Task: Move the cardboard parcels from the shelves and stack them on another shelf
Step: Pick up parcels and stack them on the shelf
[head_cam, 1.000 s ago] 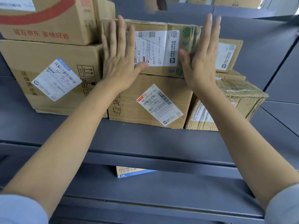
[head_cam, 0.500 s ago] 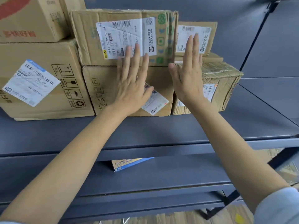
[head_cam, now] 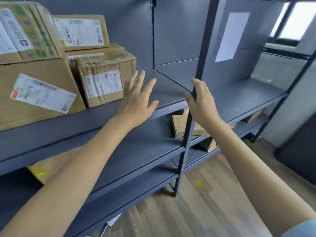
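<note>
Several cardboard parcels stand stacked at the left of the grey upper shelf (head_cam: 164,89): a large labelled box (head_cam: 34,94), a green-printed box (head_cam: 27,33) on top of it, a small taped box (head_cam: 102,81) and a labelled box (head_cam: 80,31) behind. My left hand (head_cam: 138,101) hovers with spread, straight fingers just right of the small taped box, holding nothing. My right hand (head_cam: 202,103) is beside the shelf's dark upright post (head_cam: 203,40), fingers extended and empty; I cannot tell whether it touches the post. More parcels (head_cam: 179,125) lie on a lower shelf to the right.
Bare grey shelf boards stretch right of the stack and past the post. A yellowish package (head_cam: 44,166) sits on a lower shelf at left. A white sheet (head_cam: 230,35) hangs on the back panel. Wooden floor (head_cam: 205,202) lies below.
Both hands have come off the stacked boxes and swung right. My view has also turned right, so the stack now sits at the left edge.
</note>
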`<act>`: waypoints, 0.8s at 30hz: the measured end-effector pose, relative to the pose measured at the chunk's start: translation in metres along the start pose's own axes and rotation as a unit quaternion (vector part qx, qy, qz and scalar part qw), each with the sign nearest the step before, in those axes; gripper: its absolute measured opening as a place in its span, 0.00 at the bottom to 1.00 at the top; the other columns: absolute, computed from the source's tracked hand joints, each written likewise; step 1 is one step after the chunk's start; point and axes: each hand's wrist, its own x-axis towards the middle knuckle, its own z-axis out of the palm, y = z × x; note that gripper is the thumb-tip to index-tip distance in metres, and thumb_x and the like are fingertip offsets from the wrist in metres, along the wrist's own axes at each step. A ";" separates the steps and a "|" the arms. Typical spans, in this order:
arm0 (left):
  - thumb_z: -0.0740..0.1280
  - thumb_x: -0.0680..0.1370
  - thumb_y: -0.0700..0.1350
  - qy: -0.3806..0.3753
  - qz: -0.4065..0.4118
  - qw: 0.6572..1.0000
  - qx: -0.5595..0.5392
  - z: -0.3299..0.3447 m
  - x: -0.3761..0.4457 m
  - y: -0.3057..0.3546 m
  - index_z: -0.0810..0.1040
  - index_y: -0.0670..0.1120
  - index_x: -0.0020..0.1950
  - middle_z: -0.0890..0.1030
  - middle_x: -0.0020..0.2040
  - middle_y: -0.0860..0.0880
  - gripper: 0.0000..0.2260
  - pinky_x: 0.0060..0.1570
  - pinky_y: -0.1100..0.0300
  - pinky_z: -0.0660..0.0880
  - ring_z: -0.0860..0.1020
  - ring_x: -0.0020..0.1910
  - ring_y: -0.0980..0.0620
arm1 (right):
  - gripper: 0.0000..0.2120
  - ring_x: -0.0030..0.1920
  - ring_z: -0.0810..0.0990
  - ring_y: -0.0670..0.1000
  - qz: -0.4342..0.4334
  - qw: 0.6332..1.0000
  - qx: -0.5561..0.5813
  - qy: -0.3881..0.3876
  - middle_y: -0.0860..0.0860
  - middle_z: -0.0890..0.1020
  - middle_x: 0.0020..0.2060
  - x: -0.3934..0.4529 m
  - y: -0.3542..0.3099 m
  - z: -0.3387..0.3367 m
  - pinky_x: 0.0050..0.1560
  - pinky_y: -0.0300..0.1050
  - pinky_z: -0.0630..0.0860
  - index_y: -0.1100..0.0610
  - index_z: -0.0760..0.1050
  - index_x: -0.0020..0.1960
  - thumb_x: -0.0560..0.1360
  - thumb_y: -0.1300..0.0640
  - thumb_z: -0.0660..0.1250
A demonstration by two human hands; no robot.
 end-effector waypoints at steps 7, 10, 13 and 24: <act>0.65 0.77 0.40 -0.057 0.037 0.990 -0.127 0.075 -0.003 0.128 0.67 0.41 0.71 0.61 0.74 0.40 0.22 0.72 0.50 0.52 0.54 0.75 0.41 | 0.25 0.75 0.58 0.54 0.146 0.987 -0.063 -0.001 0.54 0.62 0.74 -0.068 0.106 -0.106 0.73 0.48 0.55 0.59 0.57 0.75 0.81 0.54 0.57; 0.64 0.77 0.39 -0.126 0.040 0.979 -0.154 0.108 -0.002 0.161 0.65 0.42 0.73 0.59 0.75 0.42 0.24 0.73 0.53 0.50 0.52 0.75 0.43 | 0.25 0.74 0.60 0.54 0.170 0.983 -0.065 0.004 0.54 0.62 0.74 -0.084 0.137 -0.133 0.73 0.49 0.57 0.59 0.57 0.75 0.81 0.53 0.58; 0.64 0.78 0.40 -0.191 0.029 0.968 -0.159 0.138 0.001 0.178 0.63 0.44 0.73 0.57 0.76 0.42 0.25 0.73 0.51 0.50 0.51 0.76 0.43 | 0.25 0.74 0.59 0.52 0.180 0.981 -0.069 0.008 0.53 0.63 0.74 -0.094 0.168 -0.148 0.73 0.47 0.57 0.59 0.59 0.75 0.81 0.52 0.58; 0.62 0.79 0.43 -0.263 -0.031 0.944 -0.196 0.243 0.057 0.187 0.58 0.45 0.75 0.53 0.77 0.45 0.25 0.73 0.50 0.50 0.47 0.76 0.47 | 0.26 0.74 0.60 0.53 0.221 0.972 -0.062 -0.054 0.53 0.63 0.74 -0.029 0.257 -0.116 0.71 0.48 0.60 0.59 0.59 0.75 0.81 0.50 0.58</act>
